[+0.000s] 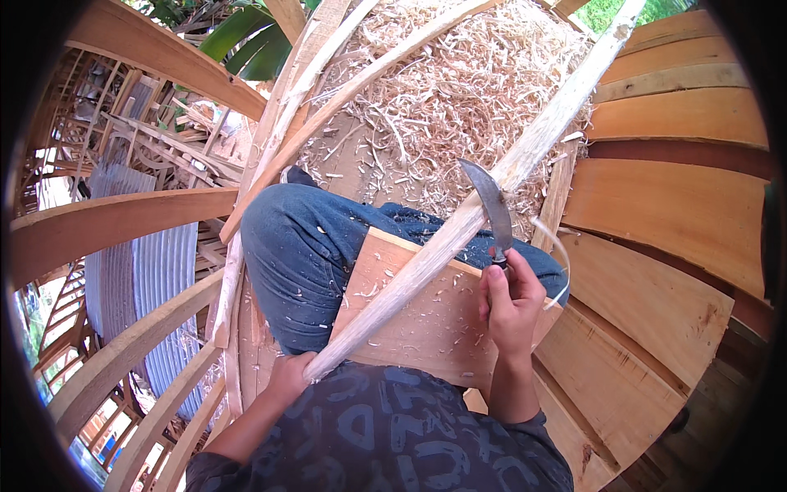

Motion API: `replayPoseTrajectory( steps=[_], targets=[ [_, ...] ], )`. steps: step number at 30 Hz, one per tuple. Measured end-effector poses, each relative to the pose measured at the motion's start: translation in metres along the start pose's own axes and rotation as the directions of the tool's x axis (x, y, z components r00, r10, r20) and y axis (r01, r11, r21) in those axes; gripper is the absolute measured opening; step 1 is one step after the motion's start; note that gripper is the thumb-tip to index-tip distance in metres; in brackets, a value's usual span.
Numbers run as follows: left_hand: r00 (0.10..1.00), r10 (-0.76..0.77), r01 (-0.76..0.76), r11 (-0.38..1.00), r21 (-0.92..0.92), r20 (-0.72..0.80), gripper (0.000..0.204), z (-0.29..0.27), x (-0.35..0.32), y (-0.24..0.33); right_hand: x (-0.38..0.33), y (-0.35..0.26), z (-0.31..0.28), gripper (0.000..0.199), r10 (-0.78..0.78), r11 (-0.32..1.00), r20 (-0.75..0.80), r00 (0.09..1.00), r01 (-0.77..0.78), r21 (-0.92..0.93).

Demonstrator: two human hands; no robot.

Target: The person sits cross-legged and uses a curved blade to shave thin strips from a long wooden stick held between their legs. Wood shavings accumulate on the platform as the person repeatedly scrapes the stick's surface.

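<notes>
A long, pale, debarked wooden pole (418, 266) slants across my lap, from my left side by my torso up to the far right. My left hand (292, 374) is closed round its near end, though the fingers are largely hidden. In my right hand (513, 299) is a curved knife (496, 209), gripped by its handle. Its dark, hooked blade lies over the pole around mid-length; whether the edge touches the wood I cannot tell. Under the pole, a flat wooden board (443, 324) rests across my thighs, dotted with small chips. A thin curled shaving (564, 262) hangs beside my right hand.
Wood shavings (467, 98) lie heaped on the floor ahead. Slatted plank walls (664, 197) rise close on my right. To the left stand long wooden strips (328, 102) and railing slats (139, 221), with corrugated metal sheets (168, 271) beyond them.
</notes>
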State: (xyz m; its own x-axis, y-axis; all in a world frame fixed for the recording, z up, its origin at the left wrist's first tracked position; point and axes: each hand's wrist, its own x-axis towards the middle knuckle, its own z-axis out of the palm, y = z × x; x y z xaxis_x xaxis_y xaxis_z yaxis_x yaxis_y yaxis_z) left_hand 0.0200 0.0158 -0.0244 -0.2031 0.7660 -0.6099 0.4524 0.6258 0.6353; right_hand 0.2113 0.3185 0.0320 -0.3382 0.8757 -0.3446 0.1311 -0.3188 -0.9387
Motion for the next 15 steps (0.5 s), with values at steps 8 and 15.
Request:
replayPoseTrajectory(
  steps=[8,15],
  targets=[
    [1.0,0.004,-0.004,1.0,0.013,-0.027,0.018,-0.001,0.0,0.006,-0.021,0.019,0.001,0.028,-0.171,0.85,0.396,0.902,0.338,-0.404],
    [0.999,-0.011,0.01,1.0,-0.02,-0.047,0.02,0.0,-0.002,0.01,-0.023,0.014,-0.008,0.023,-0.123,0.769,0.342,0.931,0.308,-0.56]
  ],
)
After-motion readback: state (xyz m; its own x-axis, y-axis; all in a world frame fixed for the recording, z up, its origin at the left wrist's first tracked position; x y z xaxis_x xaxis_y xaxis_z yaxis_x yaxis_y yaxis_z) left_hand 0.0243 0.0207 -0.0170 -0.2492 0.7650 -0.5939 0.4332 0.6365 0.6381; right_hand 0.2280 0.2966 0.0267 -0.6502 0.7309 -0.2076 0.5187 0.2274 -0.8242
